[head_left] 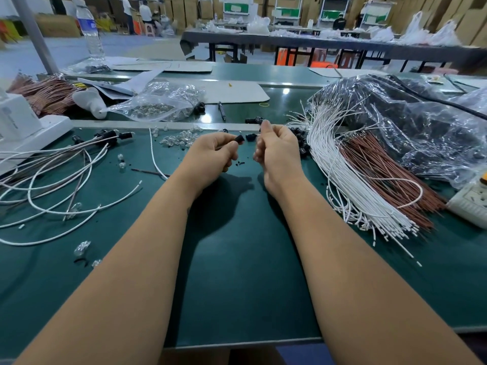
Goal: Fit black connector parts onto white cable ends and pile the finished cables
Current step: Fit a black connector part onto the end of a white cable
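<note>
A green work mat [237, 259] covers a bench in a warehouse stacked with cartons (other workers sit far behind). The left hand [210, 154] pinches a black connector part [239, 139]; the right hand [276, 151] is curled, its contents unclear. Unfinished white cables [342, 180] fan right; finished cables [66, 164] sprawl left.

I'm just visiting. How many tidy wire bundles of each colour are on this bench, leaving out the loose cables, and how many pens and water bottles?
White wire bundle: 1
Brown wire bundles: 2
Pen: 1
Water bottle: 1
Total: 5
</note>
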`<state>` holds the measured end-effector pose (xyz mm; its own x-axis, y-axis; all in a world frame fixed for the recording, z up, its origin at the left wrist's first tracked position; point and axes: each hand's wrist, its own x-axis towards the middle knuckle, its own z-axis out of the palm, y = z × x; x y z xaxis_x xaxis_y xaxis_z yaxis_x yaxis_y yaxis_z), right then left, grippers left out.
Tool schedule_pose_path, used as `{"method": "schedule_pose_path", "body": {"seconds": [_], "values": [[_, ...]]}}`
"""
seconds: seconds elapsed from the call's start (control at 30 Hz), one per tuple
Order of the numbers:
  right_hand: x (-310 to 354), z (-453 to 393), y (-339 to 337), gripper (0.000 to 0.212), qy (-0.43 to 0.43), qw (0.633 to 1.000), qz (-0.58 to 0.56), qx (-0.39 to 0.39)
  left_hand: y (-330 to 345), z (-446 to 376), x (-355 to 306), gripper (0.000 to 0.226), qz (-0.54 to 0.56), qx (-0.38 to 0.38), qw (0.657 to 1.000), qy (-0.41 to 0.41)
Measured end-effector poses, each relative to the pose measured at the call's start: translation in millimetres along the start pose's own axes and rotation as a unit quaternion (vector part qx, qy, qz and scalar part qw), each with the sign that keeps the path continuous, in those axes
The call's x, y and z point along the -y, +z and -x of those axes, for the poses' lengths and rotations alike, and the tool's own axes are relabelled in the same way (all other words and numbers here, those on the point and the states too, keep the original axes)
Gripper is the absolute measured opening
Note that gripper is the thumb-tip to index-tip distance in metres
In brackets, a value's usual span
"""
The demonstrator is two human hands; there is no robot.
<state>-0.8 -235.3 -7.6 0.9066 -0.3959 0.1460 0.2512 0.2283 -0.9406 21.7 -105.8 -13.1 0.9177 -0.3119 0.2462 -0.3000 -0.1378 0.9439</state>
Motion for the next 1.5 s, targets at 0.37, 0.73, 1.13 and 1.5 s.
{"method": "schedule_pose_path", "body": {"seconds": [0.37, 0.73, 1.13, 1.5], "values": [[1, 6, -4, 0.008, -0.041, 0.985, 0.095, 0.136, -10, 3, -3, 0.031, -0.03, -0.01, 0.998, 0.047], [0, 9, -2, 0.006, -0.043, 0.985, 0.073, 0.151, -7, 6, -8, 0.017, -0.066, -0.065, 0.995, 0.039], [-1, 8, 0, 0.004, -0.037, 0.989, 0.069, 0.126, -11, 6, -10, 0.02, -0.009, -0.063, 0.998, 0.015], [1, 10, 0, 0.009, -0.043, 0.986, 0.099, 0.131, -11, 6, -6, 0.008, -0.086, -0.067, 0.993, 0.044]]}}
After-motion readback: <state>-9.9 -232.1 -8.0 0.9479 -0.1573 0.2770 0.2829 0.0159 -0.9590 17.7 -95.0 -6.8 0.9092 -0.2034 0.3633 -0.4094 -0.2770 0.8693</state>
